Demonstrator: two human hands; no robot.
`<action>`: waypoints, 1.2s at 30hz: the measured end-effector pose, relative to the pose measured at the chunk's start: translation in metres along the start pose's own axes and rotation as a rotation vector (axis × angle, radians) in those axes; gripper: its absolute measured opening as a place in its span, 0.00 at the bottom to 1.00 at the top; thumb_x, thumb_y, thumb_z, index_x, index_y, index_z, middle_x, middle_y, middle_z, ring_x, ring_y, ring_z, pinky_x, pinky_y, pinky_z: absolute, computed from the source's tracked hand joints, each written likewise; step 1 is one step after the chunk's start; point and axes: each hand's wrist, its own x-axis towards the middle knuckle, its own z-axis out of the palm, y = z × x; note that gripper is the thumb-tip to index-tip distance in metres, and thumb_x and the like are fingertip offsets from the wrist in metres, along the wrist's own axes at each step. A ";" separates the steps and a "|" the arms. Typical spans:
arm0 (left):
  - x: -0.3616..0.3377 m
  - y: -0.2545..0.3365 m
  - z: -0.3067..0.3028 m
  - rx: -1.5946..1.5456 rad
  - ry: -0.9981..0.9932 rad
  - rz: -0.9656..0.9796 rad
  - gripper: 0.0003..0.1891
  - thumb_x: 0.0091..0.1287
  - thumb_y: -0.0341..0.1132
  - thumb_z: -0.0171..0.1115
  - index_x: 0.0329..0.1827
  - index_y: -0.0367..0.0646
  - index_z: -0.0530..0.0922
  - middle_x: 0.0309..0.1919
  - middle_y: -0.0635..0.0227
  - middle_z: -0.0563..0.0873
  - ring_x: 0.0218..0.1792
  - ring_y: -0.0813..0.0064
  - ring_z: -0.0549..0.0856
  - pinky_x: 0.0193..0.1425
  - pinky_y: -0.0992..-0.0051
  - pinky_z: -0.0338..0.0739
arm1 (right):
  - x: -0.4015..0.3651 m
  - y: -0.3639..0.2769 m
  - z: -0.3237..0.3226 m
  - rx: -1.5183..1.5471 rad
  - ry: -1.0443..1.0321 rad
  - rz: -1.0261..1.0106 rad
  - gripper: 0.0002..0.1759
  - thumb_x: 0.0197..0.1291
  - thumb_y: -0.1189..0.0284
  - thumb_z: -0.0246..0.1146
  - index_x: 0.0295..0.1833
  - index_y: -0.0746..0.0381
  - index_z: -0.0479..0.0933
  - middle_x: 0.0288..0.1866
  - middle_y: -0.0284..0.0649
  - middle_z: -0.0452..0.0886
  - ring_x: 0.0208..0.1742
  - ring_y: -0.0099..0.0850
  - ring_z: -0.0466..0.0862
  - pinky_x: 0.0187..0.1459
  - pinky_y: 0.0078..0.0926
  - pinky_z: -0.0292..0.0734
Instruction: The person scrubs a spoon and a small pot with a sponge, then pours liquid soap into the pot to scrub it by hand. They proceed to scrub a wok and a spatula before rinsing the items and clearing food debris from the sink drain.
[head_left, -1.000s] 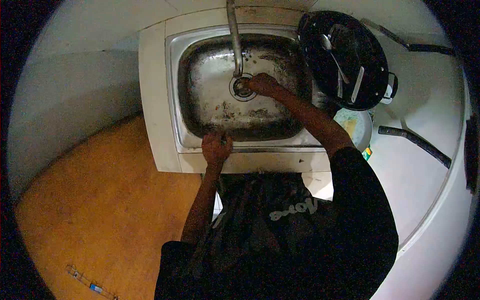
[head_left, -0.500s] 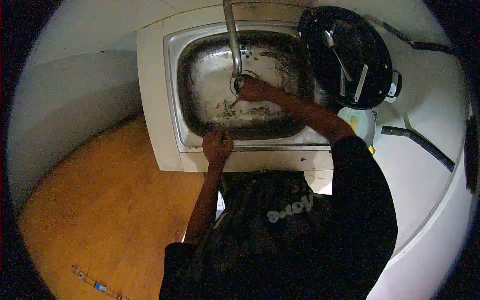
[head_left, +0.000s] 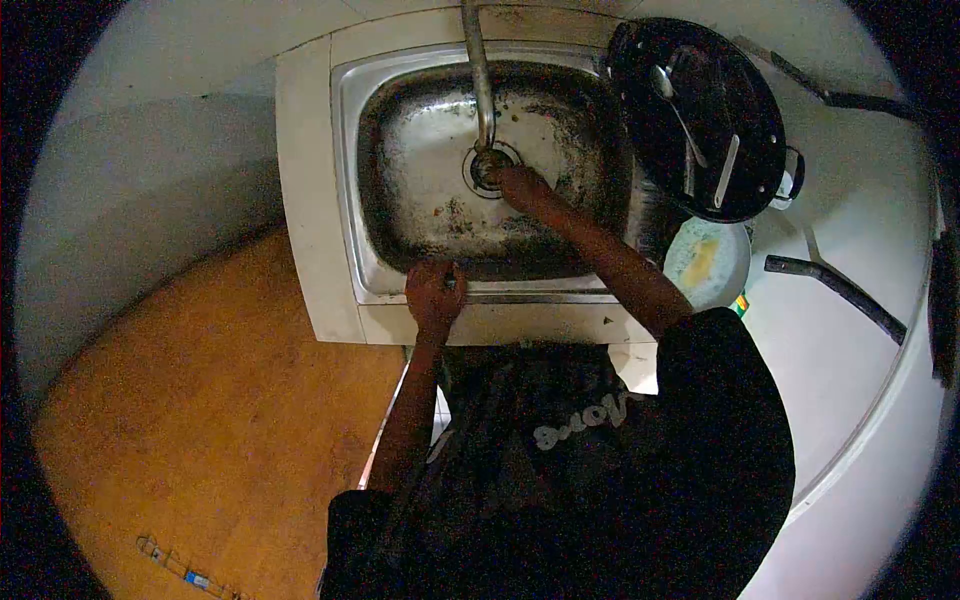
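A metal sink [head_left: 345, 190] with dark grime over its basin lies in front of me. My right hand [head_left: 522, 192] reaches into it, fingers drawn together at the right edge of the round drain [head_left: 487, 170]. What its fingertips work on there is too dark to make out. The curved faucet spout [head_left: 484, 100] ends just above the drain. My left hand [head_left: 436, 290] is closed in a fist on the front rim of the sink, with a small dark spot showing between thumb and fingers. Bits of dirt lie on the basin floor.
Right of the sink stands a large black pan [head_left: 740, 100] holding a spoon [head_left: 680, 115] and a white-handled utensil [head_left: 727, 172]. Below it is a pale plate [head_left: 710, 262] with a yellow smear. A pale tiled ledge [head_left: 305, 200] surrounds the sink; black bars [head_left: 840, 295] are at the right.
My right hand has shifted slightly right, exposing more of the drain, and its forearm has swung down, uncovering more of the plate. The left hand stays on the rim.
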 end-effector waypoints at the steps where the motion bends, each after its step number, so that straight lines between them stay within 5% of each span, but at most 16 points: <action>1: 0.002 0.004 -0.004 0.007 0.046 0.011 0.07 0.56 0.36 0.61 0.29 0.41 0.80 0.27 0.60 0.81 0.33 0.59 0.81 0.41 0.62 0.75 | 0.001 -0.001 0.000 0.010 0.011 -0.013 0.14 0.66 0.68 0.49 0.52 0.59 0.75 0.31 0.47 0.81 0.29 0.42 0.81 0.32 0.43 0.77; 4: 0.002 0.008 -0.009 -0.010 0.008 -0.033 0.08 0.56 0.37 0.61 0.28 0.41 0.80 0.28 0.60 0.82 0.33 0.59 0.81 0.42 0.61 0.75 | -0.008 -0.018 -0.026 0.213 -0.079 0.157 0.13 0.65 0.70 0.50 0.50 0.59 0.76 0.28 0.46 0.79 0.26 0.40 0.79 0.29 0.41 0.75; 9: 0.004 0.010 -0.011 0.002 -0.030 -0.113 0.08 0.55 0.37 0.62 0.29 0.42 0.81 0.29 0.61 0.83 0.33 0.59 0.81 0.43 0.61 0.75 | 0.001 -0.013 -0.024 0.105 0.030 0.086 0.14 0.67 0.68 0.48 0.51 0.60 0.75 0.33 0.45 0.81 0.30 0.39 0.81 0.34 0.41 0.77; 11: 0.004 0.006 -0.008 0.056 0.032 0.033 0.07 0.54 0.37 0.63 0.30 0.42 0.81 0.30 0.61 0.83 0.33 0.60 0.81 0.43 0.61 0.74 | 0.003 -0.015 -0.025 0.078 0.055 0.065 0.15 0.67 0.67 0.48 0.52 0.60 0.75 0.34 0.44 0.82 0.31 0.39 0.82 0.35 0.41 0.77; 17: 0.000 0.005 -0.005 0.005 0.099 0.045 0.07 0.54 0.36 0.63 0.30 0.42 0.81 0.28 0.59 0.82 0.32 0.58 0.81 0.40 0.61 0.75 | -0.006 -0.027 -0.024 0.336 0.079 0.053 0.18 0.66 0.69 0.48 0.61 0.58 0.67 0.49 0.49 0.80 0.41 0.43 0.83 0.42 0.44 0.78; 19: 0.002 0.007 -0.006 0.048 0.010 -0.015 0.07 0.54 0.36 0.63 0.30 0.42 0.81 0.28 0.59 0.82 0.31 0.57 0.81 0.40 0.61 0.75 | 0.005 -0.021 -0.017 0.008 0.058 0.112 0.18 0.65 0.71 0.49 0.60 0.58 0.67 0.50 0.50 0.79 0.41 0.44 0.83 0.42 0.43 0.79; 23: -0.003 0.004 -0.003 0.103 -0.070 -0.083 0.07 0.54 0.36 0.63 0.30 0.42 0.81 0.27 0.57 0.83 0.31 0.57 0.81 0.39 0.61 0.75 | -0.017 -0.046 -0.043 0.240 0.202 0.081 0.17 0.64 0.72 0.51 0.58 0.60 0.69 0.47 0.50 0.80 0.41 0.44 0.83 0.41 0.42 0.79; 26: -0.002 0.003 -0.001 0.064 0.018 -0.063 0.07 0.54 0.36 0.63 0.31 0.41 0.82 0.27 0.58 0.83 0.31 0.58 0.81 0.40 0.61 0.76 | -0.002 -0.019 -0.019 0.014 0.303 -0.105 0.16 0.65 0.72 0.49 0.58 0.59 0.71 0.45 0.50 0.81 0.40 0.45 0.83 0.41 0.42 0.79; 28: 0.001 0.007 -0.005 0.029 0.045 -0.033 0.07 0.54 0.36 0.63 0.31 0.42 0.82 0.27 0.59 0.83 0.31 0.58 0.81 0.41 0.61 0.76 | 0.002 -0.022 -0.030 0.388 0.186 -0.092 0.15 0.66 0.70 0.49 0.54 0.60 0.74 0.41 0.49 0.82 0.38 0.43 0.83 0.42 0.42 0.79; 34: 0.001 0.004 -0.004 -0.042 0.023 -0.038 0.07 0.53 0.35 0.63 0.31 0.43 0.81 0.30 0.61 0.84 0.33 0.60 0.82 0.44 0.62 0.75 | -0.007 -0.018 -0.055 0.201 -0.212 0.099 0.16 0.69 0.66 0.47 0.51 0.60 0.76 0.37 0.48 0.82 0.36 0.41 0.83 0.42 0.40 0.79; 36: -0.002 0.003 -0.003 -0.030 0.007 -0.044 0.07 0.53 0.35 0.63 0.31 0.43 0.81 0.31 0.61 0.84 0.34 0.60 0.82 0.45 0.62 0.75 | -0.002 0.000 -0.038 0.072 -0.096 -0.066 0.16 0.69 0.65 0.46 0.50 0.60 0.77 0.36 0.48 0.82 0.35 0.41 0.83 0.42 0.40 0.79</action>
